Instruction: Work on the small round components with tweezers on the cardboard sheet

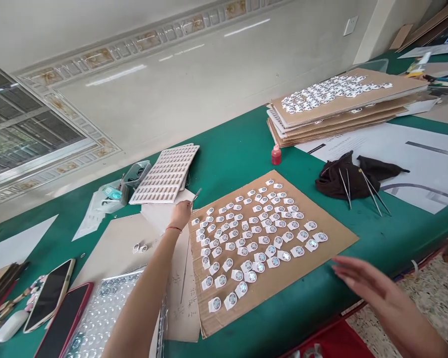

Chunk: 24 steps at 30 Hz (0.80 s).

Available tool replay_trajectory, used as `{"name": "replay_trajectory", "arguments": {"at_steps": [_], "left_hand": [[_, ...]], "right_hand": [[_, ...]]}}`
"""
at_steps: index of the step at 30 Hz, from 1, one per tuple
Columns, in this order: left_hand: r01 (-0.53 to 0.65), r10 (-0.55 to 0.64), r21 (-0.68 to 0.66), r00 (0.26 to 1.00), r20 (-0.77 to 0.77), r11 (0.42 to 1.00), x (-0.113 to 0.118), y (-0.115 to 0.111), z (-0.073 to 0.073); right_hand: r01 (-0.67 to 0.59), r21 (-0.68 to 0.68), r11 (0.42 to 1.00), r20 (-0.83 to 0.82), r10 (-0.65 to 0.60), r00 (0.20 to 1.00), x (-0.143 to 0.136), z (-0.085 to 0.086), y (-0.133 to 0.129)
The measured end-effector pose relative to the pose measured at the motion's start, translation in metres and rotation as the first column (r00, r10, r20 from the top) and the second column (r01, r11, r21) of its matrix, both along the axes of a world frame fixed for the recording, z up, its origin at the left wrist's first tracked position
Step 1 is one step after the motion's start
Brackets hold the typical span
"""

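Observation:
My left hand (pixel 181 213) reaches to the far left corner of a brown cardboard sheet (pixel 321 273). Its fingers are closed round a thin metal tool (pixel 196 195), perhaps tweezers, whose far end points up and away. Rows of small white tabs with shiny round discs (pixel 254 220) cover the sheet. My right hand (pixel 362 279) hovers at the sheet's near right corner, with nothing seen in it; its fingers are stretched out.
Behind my left hand lies a white slotted tray (pixel 166 174). A red bottle (pixel 276 155) stands beyond the sheet, near stacked cardboard (pixel 343 99). Dark cloth with tweezers (pixel 338 181) lies right. Two phones (pixel 52 293) and bubble wrap (pixel 104 308) are at left.

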<state>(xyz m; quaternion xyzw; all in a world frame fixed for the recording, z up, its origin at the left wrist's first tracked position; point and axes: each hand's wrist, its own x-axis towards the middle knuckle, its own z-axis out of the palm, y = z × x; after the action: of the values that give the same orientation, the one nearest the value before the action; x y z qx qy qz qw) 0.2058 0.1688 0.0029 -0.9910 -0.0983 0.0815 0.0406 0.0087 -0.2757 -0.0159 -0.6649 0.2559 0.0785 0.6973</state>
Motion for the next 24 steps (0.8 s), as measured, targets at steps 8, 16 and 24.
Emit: {"name": "replay_trajectory", "arguments": {"at_steps": [8, 16, 24], "left_hand": [[0.080, -0.079, -0.090, 0.997, 0.006, 0.993, -0.002, -0.006, -0.009], [0.021, -0.028, -0.132, 0.998, -0.055, 0.991, -0.034, 0.004, -0.004], [-0.099, 0.079, -0.234, 0.993, -0.092, 0.967, -0.104, 0.002, 0.008]], "right_hand": [[0.177, 0.712, 0.680, -0.271, 0.033, 0.962, -0.020, -0.018, 0.007], [0.119, 0.750, 0.651, -0.244, 0.104, 0.964, 0.002, -0.033, -0.003], [-0.146, 0.600, 0.787, -0.076, 0.237, 0.968, 0.055, -0.032, -0.020]]}}
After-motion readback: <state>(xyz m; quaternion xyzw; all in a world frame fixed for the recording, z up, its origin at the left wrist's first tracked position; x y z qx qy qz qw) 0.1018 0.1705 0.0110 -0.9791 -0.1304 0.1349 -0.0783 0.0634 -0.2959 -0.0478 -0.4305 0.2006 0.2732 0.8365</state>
